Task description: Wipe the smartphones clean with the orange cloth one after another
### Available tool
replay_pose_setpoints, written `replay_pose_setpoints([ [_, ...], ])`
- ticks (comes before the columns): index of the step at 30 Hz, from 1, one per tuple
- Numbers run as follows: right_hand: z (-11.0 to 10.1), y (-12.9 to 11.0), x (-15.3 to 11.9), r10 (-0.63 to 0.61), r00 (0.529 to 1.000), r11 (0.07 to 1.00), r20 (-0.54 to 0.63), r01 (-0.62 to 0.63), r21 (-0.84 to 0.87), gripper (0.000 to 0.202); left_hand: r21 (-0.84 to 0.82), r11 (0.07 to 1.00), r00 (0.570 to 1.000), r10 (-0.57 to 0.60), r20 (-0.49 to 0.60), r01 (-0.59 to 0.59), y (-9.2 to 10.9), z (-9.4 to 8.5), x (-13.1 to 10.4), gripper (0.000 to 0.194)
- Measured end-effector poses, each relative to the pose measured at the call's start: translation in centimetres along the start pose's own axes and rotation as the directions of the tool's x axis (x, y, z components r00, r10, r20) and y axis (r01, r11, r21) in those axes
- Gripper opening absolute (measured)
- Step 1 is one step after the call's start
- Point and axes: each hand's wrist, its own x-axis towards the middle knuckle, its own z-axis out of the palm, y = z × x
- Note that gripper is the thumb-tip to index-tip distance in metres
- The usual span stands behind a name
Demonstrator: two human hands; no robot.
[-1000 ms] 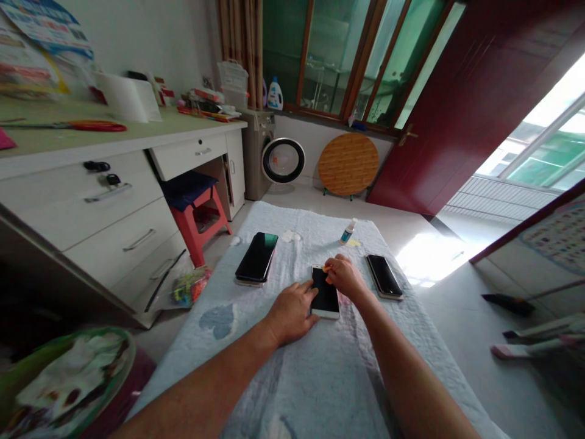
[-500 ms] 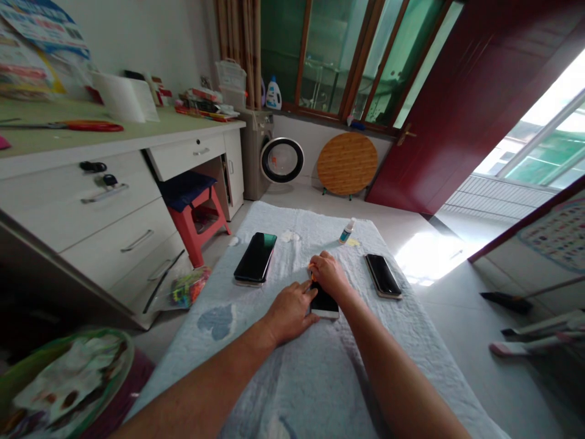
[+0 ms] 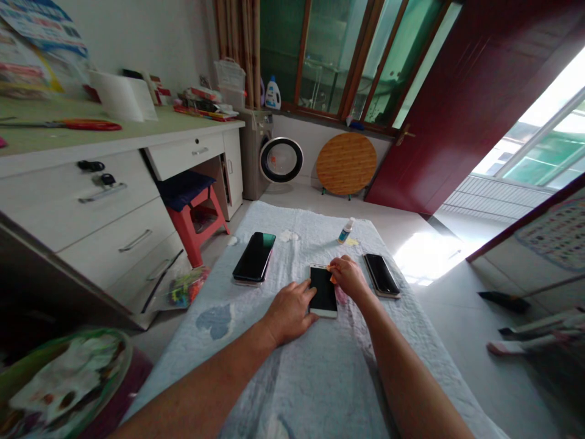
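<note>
A white-framed smartphone (image 3: 323, 294) with a dark screen lies face up on the cloth-covered table. My left hand (image 3: 289, 311) steadies it from the left, fingers over its side edge and thumb by the lower corner. At the phone's upper right, my right hand (image 3: 349, 275) is closed on a small orange cloth (image 3: 333, 278), which touches the edge of the screen. Most of that cloth is hidden by the fingers. Further left lies a larger black phone (image 3: 255, 257). Another dark phone (image 3: 382, 274) sits to the right of my right hand. Behind them stands a small spray bottle (image 3: 346, 231).
A pale blue cloth (image 3: 292, 378) covers the table. White drawers (image 3: 132, 241) and a red stool (image 3: 195, 222) stand on the left, with a bin (image 3: 132, 372) nearby. Beyond are a washing machine (image 3: 256, 164) with its door open and a round wooden board (image 3: 346, 163).
My right hand has moved right with the orange cloth, from across the phone's top to its right edge, uncovering more screen. My left hand stays in place.
</note>
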Motion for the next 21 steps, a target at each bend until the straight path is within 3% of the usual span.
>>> replay_pose_setpoints([
  [7, -0.6, -0.9, -1.1, -0.013, 1.000, 0.998, 0.026, 0.012, 0.055, 0.015, 0.004, 1.000, 1.000, 0.001, -0.001, -0.001, -0.4, 0.4, 0.0, 0.057],
  [21, -2.5, -2.2, -8.7, -0.214, 0.957, 0.952, 0.197, 0.160, 0.261, 0.015, -0.045, 0.999, 1.000, -0.023, -0.004, 0.023, -0.8, 0.8, 0.1, 0.058],
])
